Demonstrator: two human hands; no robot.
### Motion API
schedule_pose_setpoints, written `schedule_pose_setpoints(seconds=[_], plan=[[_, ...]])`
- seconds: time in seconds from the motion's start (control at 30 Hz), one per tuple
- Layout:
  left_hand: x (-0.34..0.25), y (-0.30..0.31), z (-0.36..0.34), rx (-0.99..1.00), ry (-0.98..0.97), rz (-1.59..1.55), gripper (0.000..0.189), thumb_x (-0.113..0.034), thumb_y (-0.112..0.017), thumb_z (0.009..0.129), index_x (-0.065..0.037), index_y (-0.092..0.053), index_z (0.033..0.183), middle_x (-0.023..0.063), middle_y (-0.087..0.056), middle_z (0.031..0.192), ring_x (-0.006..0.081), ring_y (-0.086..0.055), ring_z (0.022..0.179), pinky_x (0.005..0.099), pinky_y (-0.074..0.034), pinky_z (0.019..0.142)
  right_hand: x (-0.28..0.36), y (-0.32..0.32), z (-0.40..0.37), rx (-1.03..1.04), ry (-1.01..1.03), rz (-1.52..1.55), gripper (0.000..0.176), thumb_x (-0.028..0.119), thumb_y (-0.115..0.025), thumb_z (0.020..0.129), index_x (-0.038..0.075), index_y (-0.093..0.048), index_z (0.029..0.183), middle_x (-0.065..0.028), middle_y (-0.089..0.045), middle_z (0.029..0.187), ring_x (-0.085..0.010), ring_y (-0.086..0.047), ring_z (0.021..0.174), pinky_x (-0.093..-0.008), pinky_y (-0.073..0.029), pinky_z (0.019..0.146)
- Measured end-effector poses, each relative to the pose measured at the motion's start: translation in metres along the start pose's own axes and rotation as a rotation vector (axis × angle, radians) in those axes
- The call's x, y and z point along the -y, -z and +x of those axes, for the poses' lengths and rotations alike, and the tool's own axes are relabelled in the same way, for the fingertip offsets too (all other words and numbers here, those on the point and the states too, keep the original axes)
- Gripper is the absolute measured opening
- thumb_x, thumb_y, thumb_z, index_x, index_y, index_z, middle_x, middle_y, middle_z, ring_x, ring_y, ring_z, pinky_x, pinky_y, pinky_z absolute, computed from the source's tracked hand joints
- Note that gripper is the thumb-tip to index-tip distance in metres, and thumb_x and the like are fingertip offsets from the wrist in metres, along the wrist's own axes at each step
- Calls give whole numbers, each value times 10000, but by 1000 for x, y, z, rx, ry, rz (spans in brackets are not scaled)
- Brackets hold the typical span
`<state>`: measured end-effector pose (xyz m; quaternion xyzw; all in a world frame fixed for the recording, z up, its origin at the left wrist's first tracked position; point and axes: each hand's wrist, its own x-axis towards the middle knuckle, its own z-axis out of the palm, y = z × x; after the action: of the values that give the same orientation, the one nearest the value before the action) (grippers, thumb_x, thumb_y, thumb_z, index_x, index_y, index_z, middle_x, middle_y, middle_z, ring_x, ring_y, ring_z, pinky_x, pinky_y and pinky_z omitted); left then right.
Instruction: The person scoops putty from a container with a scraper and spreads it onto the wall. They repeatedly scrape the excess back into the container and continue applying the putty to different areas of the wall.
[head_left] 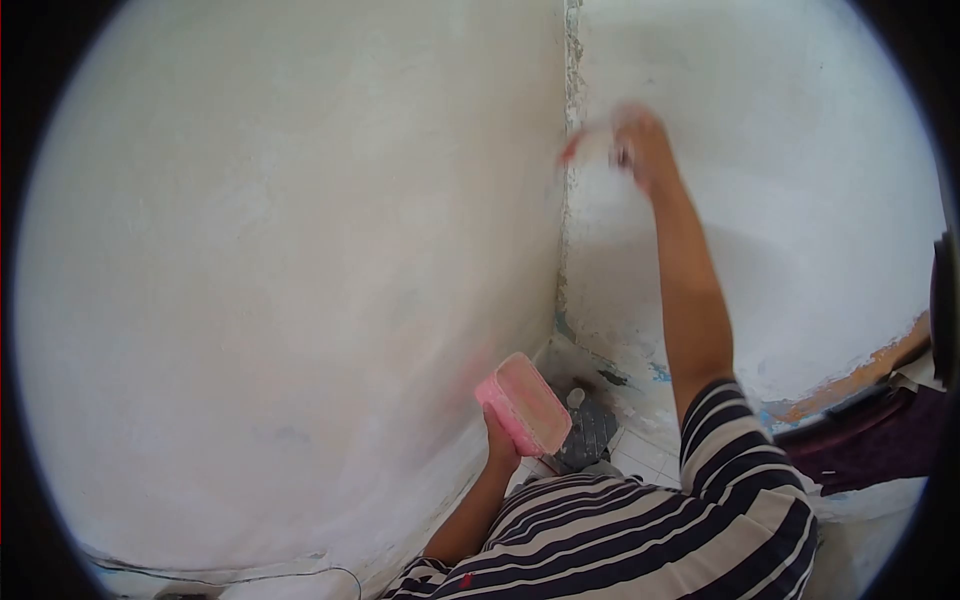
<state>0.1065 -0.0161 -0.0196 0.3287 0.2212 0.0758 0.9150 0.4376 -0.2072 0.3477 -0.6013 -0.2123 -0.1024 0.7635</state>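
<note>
Low in the view, my left hand is closed around the side of a pink rectangular plastic tub. The tub is tilted, and its open top shows a pale layer inside. My right hand is raised at arm's length near the wall corner, closed on a thin tool with a red part. Motion smears the tool, so I cannot tell its exact kind. Its red part overlaps the corner line, where the wall edge is rough and chipped.
Patchy whitish walls meet at the corner. Below lie a dark grey object and white floor tiles. A dark purple cloth is at the right, by a brownish bare strip. A thin cable runs along the lower left.
</note>
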Motion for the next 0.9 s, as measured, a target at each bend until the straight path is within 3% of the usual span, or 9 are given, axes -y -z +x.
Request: schedule_pose_setpoints(seconds=[0.1, 0.17, 0.27, 0.43, 0.47, 0.53, 0.6, 0.73, 0.9], plan=[[3, 4, 4, 6, 24, -19, 743, -629, -303, 1018, -41, -357, 1470, 130, -480, 1454, 273, -482, 1312, 390, -354, 1130, -96, -6, -60, -237, -288, -210, 192, -10, -522, 833, 26, -600, 1005, -77, -579, 677, -170, -615, 574, -309, -460, 464], [6, 7, 5, 5, 55, -20, 745, -630, -303, 1018, -41, -356, 1471, 130, -479, 1454, 274, -482, 1311, 390, -355, 1129, -175, 9, -77, -59, -320, -479, 212, -4, -494, 855, 51, -636, 1002, -73, -581, 692, -157, -572, 542, -311, -449, 442], [2, 1, 4, 14, 51, 11, 747, -631, -301, 1018, -39, -355, 1471, 132, -480, 1452, 274, -482, 1309, 390, -357, 1128, -188, -2, -69, -30, -427, -208, 176, 11, -519, 851, 53, -646, 965, -59, -553, 642, -152, -561, 517, -311, -450, 443], [-1, -3, -1, -5, 23, 29, 738, -625, -300, 1020, -39, -369, 1462, 135, -485, 1447, 275, -486, 1307, 395, -366, 1122, -107, -48, 1, -100, -116, -404, 263, 94, -537, 804, 59, -667, 1031, -154, -698, 911, -267, -688, 784, -400, -544, 745], [-1, -2, -1, -8, 20, 29, 738, -625, -300, 1020, -39, -369, 1462, 135, -485, 1447, 275, -486, 1307, 395, -366, 1122, -102, -49, 28, -203, 102, -495, 295, 112, -550, 804, 70, -665, 1072, -164, -702, 934, -274, -693, 803, -399, -544, 750], [-2, -3, -1, -8, -6, 35, 744, -631, -294, 1018, -37, -370, 1461, 137, -487, 1445, 277, -491, 1305, 398, -368, 1121, -10, -59, 28, -168, 60, -153, 259, 23, -540, 847, 57, -630, 1088, -55, -608, 696, -141, -588, 547, -259, -444, 453], [-5, -10, -6, 2, -12, 27, 749, -634, -291, 1017, -37, -369, 1461, 138, -490, 1442, 277, -493, 1304, 399, -368, 1123, 25, -34, 39, 6, 264, 17, 316, 38, -541, 858, 41, -578, 1172, -54, -603, 694, -121, -562, 534, -252, -415, 446], [-8, -21, -10, 23, -14, 35, 755, -639, -282, 1016, -35, -370, 1461, 139, -498, 1435, 277, -496, 1305, 399, -369, 1123, 34, -10, -1, 82, 214, 19, 419, 24, -537, 853, 31, -499, 1271, -45, -601, 737, -108, -554, 570, -256, -427, 477], [4, -10, 1, 20, 22, 29, 742, -630, -284, 1019, -35, -378, 1452, 140, -504, 1423, 275, -503, 1291, 397, -375, 1116, -96, -9, -87, -158, -201, -39, 500, -32, -571, 826, 38, -453, 1307, -66, -613, 835, -137, -609, 670, -284, -503, 537]])
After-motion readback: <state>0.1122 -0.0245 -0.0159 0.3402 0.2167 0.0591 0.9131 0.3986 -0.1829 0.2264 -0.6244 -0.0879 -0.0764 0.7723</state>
